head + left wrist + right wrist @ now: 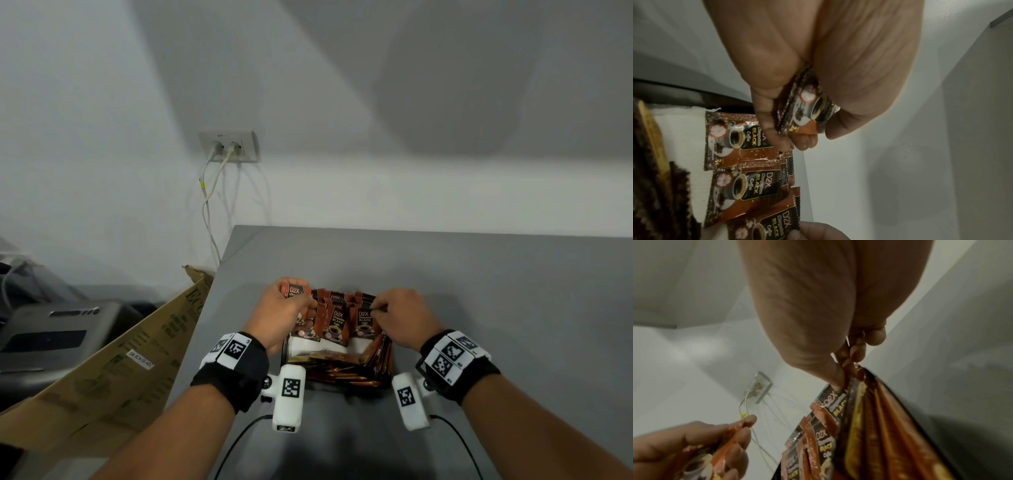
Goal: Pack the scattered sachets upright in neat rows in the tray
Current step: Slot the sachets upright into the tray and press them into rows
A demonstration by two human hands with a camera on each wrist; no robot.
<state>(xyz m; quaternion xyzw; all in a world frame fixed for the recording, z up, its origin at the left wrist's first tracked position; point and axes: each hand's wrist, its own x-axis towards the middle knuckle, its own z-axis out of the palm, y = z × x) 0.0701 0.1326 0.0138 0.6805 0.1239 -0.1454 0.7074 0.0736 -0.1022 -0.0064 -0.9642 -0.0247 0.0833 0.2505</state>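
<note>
A dark tray (pixel 283 356) sits on the grey table, lined with white paper (pixel 298 347). Brown and orange coffee sachets (pixel 337 322) stand upright in rows at its far end, and more sachets (pixel 342 371) lie flat or lean at the near end. My left hand (pixel 284 313) hovers over the tray's left side and grips a small stack of sachets (pixel 807 110) between thumb and fingers. My right hand (pixel 394 317) is at the tray's right side and pinches the top edge of an upright sachet (pixel 835 402) in the front row.
The table's left edge (pixel 202 315) runs close to the tray, with an open cardboard box (pixel 113 370) and a grey device (pixel 51 339) below it. A wall socket (pixel 227 146) with white cables is behind. Bare table surface (pixel 496 291) lies right of and beyond the tray.
</note>
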